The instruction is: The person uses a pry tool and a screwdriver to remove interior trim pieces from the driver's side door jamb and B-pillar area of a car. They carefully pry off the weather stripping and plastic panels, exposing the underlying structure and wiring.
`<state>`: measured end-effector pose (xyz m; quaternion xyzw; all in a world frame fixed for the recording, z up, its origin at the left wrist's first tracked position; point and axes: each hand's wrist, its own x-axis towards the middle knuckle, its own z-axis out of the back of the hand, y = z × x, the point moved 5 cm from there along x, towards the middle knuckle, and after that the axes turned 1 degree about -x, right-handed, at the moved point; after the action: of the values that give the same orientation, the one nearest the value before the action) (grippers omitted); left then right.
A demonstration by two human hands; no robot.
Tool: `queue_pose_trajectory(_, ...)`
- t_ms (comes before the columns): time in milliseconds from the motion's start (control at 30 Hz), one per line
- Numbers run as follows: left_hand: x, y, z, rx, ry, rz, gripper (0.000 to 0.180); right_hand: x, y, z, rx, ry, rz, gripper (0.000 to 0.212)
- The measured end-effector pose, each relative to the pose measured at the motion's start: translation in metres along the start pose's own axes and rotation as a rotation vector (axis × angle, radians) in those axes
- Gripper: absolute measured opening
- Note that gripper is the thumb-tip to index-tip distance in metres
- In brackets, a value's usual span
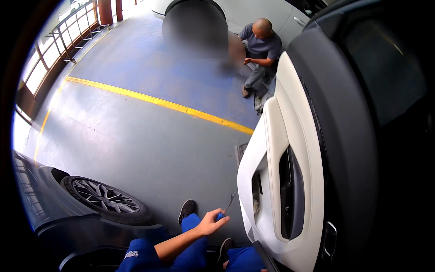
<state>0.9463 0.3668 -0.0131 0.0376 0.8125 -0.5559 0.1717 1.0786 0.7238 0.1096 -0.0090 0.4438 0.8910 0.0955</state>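
My left hand (211,222) is closed round the blue handle of a forked pry tool (229,205), its thin metal shaft and two-pronged tip pointing up and away. The tool's tip is apart from the car door's inner panel (308,181), white and cream with a dark armrest recess, which stands open just to the right. Blue cloth (244,259) shows at the lower edge, with a sliver of skin beside it. That may be my right hand, but its fingers are hidden and I cannot tell what it holds.
A dark car's front wheel (106,195) and fender stand at the left. Past a yellow floor line (158,101), a person (262,45) sits beside a white car (253,11). A metal rack (68,38) stands far left. My shoes (187,209) are on the grey floor.
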Motion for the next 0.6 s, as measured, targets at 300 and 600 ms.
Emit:
queue_pose_trajectory(300,-0.084,-0.035,0.241,0.0,-0.766,0.019,0.024,0.144,0.01,-0.122,0.429,0.036,-0.558,0.049)
queue_pose_trajectory(600,-0.126,0.012,0.265,-0.105,-0.883,0.218,0.024,0.16,0.152,-0.141,0.319,-0.569,-0.686,0.029)
